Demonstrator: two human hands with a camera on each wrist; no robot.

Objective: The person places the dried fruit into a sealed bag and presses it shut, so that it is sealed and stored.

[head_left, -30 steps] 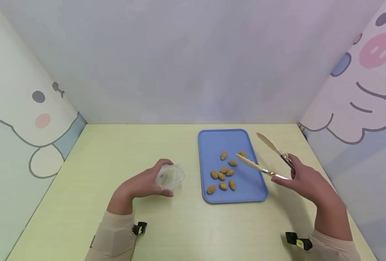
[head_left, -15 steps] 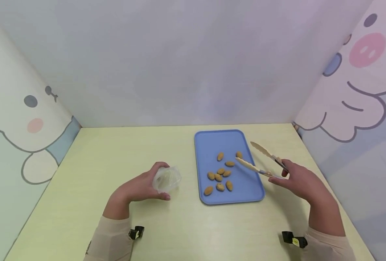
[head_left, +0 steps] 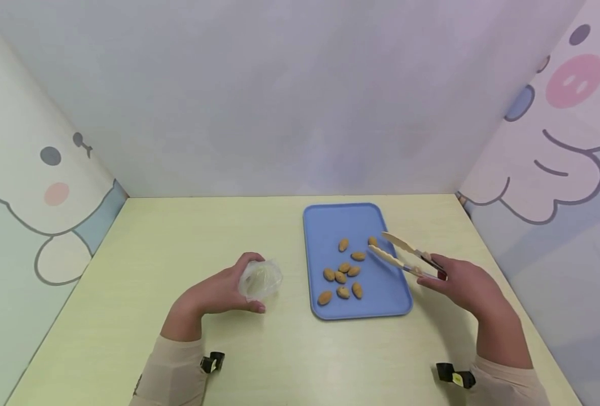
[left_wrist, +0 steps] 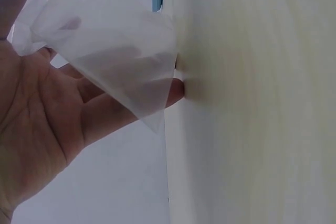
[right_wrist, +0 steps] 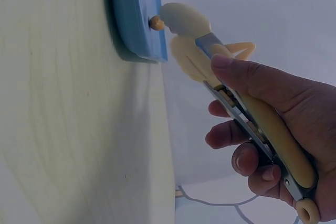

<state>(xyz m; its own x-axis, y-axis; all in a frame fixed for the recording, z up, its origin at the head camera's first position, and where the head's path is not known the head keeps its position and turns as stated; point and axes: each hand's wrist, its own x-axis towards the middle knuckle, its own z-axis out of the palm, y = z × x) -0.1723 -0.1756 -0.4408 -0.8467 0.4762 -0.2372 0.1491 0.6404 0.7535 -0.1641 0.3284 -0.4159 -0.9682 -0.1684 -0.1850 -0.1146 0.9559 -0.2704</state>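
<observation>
My left hand (head_left: 224, 290) holds a clear plastic bag (head_left: 261, 279), its mouth spread between thumb and fingers. In the left wrist view, fingers show through the film of the bag (left_wrist: 113, 45). To the right, my right hand (head_left: 464, 282) grips tongs (head_left: 406, 256) with cream tips and metal arms. The two tips stand apart at the right edge of a blue tray (head_left: 330, 223), either side of a brown oval nut (head_left: 373, 241). Several more such nuts (head_left: 340, 277) lie scattered on the tray. The right wrist view shows thumb and fingers wrapped round the tongs (right_wrist: 262, 129).
Everything stands on a pale yellow table (head_left: 203, 237). A plain pale wall (head_left: 290, 113) rises behind it. Side walls with cartoon animals (head_left: 576, 82) bound the table left and right. Both wrists carry small black mounts (head_left: 212, 362).
The tips of the tongs have come closer together, the far one swinging in over the tray's right edge. My right hand has squeezed them and shifted slightly left. The left hand and bag hardly differ.
</observation>
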